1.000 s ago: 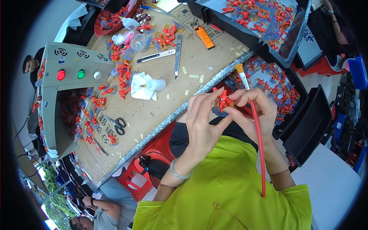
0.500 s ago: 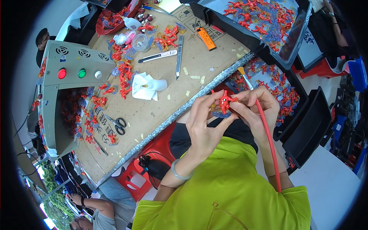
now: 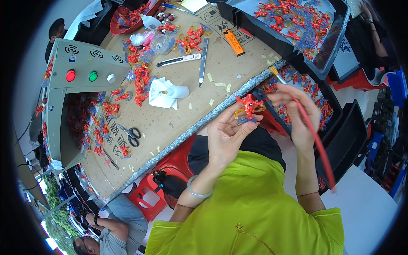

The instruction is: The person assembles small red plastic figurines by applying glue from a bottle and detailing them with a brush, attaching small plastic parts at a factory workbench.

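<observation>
A small red figurine [image 3: 249, 105] with yellow and bluish translucent parts is pinched in my left hand [image 3: 225, 138], its base between thumb and fingers. To the right, my right hand [image 3: 304, 112] is apart from the figurine and grips a long red-handled brush [image 3: 312, 134]. The brush's pale bristles point up and away, over the table's edge, while the handle's end is blurred. A tray of similar figurines [image 3: 325, 111] lies beyond and below my right hand.
On the cardboard-covered table [image 3: 178, 123] lie scissors [image 3: 133, 137], a utility knife [image 3: 180, 60], a metal blade tool [image 3: 203, 61], an orange box [image 3: 233, 43] and a white bottle in tissue [image 3: 176, 92]. A machine with lit buttons [image 3: 80, 63] stands left. A black tray [image 3: 242, 25] of figurines overhangs the corner.
My right hand has drawn away from the figurine to the right, carrying the brush. The figurine now stands more in view in my left hand, which stays near the same place.
</observation>
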Demonstrator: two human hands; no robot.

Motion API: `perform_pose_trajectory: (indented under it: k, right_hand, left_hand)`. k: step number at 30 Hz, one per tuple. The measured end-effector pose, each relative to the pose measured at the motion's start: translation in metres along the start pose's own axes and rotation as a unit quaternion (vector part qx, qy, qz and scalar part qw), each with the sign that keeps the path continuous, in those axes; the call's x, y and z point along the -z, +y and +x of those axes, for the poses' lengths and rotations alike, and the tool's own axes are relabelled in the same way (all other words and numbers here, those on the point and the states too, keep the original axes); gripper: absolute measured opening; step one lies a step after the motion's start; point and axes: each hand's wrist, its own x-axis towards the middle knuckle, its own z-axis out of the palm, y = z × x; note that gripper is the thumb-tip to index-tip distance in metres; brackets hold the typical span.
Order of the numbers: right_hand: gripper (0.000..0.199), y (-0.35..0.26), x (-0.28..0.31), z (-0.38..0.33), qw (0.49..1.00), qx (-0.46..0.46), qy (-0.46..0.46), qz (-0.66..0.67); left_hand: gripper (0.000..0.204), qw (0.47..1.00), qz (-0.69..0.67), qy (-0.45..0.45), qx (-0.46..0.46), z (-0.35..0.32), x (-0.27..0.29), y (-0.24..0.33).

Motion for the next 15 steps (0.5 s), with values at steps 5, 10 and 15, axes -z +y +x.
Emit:
perform_pose_trajectory:
  k: [5, 10, 15]
  right_hand:
    - [0.022, -0.020, 0.007, 0.005, 0.988, 0.116, -0.086, -0.051]
    - [0.012, -0.021, -0.002, 0.014, 0.983, 0.084, -0.153, -0.065]
    - [0.011, -0.020, 0.002, 0.016, 0.982, 0.102, -0.066, -0.142]
  left_hand:
    - [0.048, 1.000, 0.019, -0.020, 0.010, 0.000, 0.004, 0.001]
    - [0.045, 0.995, 0.102, 0.009, -0.012, -0.003, 0.001, 0.003]
    - [0.045, 0.983, 0.179, 0.025, -0.025, -0.004, 0.007, 0.000]
